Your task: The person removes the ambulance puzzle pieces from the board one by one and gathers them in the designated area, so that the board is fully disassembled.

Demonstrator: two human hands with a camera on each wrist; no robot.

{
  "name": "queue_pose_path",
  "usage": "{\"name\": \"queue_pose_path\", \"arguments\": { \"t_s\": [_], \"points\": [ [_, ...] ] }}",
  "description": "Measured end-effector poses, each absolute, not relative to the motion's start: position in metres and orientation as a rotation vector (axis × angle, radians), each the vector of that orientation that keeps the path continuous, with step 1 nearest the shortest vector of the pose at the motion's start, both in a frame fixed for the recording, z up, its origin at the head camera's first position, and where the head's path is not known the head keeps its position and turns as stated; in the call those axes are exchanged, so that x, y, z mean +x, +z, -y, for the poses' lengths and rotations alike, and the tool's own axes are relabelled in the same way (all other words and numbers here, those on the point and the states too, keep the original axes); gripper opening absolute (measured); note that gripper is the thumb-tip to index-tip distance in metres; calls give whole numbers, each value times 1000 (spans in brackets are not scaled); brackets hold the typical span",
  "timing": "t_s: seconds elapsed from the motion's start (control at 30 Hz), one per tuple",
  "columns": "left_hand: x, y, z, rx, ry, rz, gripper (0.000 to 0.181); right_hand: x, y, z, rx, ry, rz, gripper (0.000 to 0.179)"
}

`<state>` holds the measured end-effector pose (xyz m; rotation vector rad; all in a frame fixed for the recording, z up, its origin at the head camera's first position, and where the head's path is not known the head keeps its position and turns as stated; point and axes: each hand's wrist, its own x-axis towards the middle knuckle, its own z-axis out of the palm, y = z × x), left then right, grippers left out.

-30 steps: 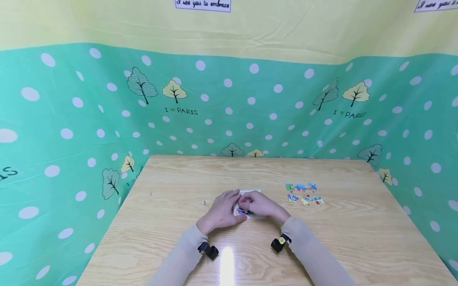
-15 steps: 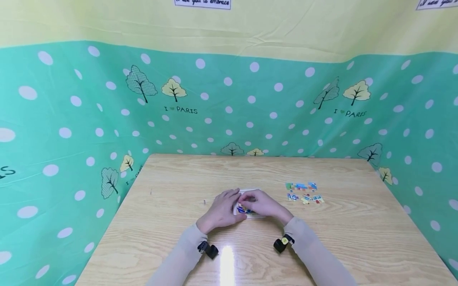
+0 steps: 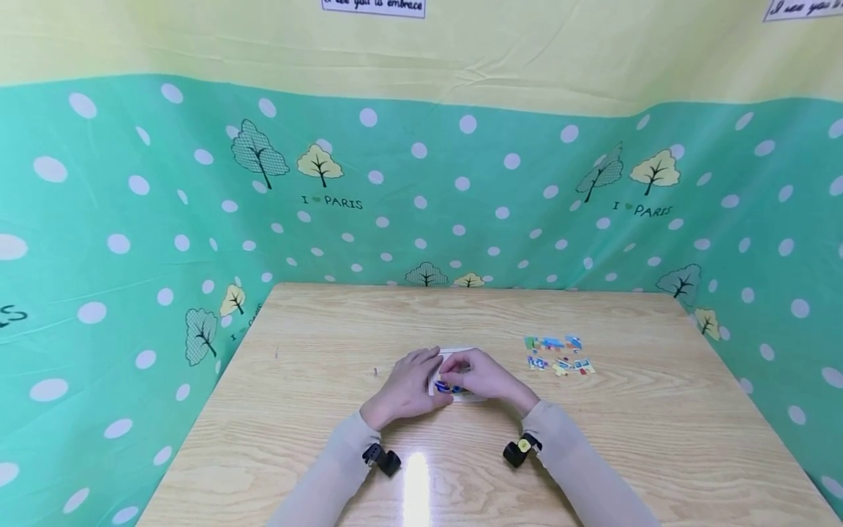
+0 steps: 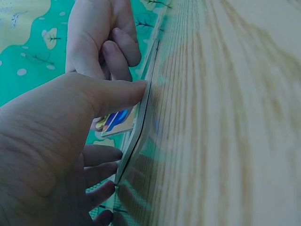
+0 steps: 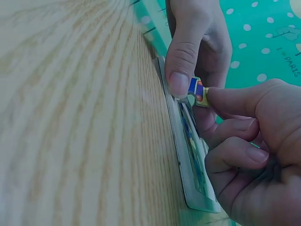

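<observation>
A flat jigsaw puzzle board with a pale rim (image 5: 200,202) lies on the table, partly covered by both hands. My left hand (image 3: 408,386) rests at its left side. In the left wrist view the left thumb (image 4: 124,92) lies straight against the board's edge, and the other fingers extend along another side. Over the board, my right hand (image 3: 486,375) pinches a small colourful puzzle piece (image 5: 199,92) between thumb and forefinger. The right hand's other fingers are curled. The piece is tilted, close to the left thumb; whether it touches the board is hidden.
Right of the board, loose puzzle pieces lie in two rows, a back row (image 3: 552,342) and a front row (image 3: 537,363). A tiny object (image 3: 376,372) lies left of the left hand. A polka-dot curtain (image 3: 461,205) hangs beyond the wooden table (image 3: 329,322).
The right hand and wrist have shifted slightly over the board, still pinching the piece, and the piece's visible angle has changed. The left hand stays in place.
</observation>
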<state>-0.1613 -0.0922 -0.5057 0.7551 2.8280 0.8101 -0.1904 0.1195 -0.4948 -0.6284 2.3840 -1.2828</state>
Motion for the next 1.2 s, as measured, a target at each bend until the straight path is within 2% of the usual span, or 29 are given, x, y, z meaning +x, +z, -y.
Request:
{"name": "queue_pose_path", "arguments": {
  "t_s": [1.2],
  "points": [
    [-159, -505, 91, 708, 758, -2845, 85, -186, -489, -153, -520, -1270, -2499, 17]
  ]
}}
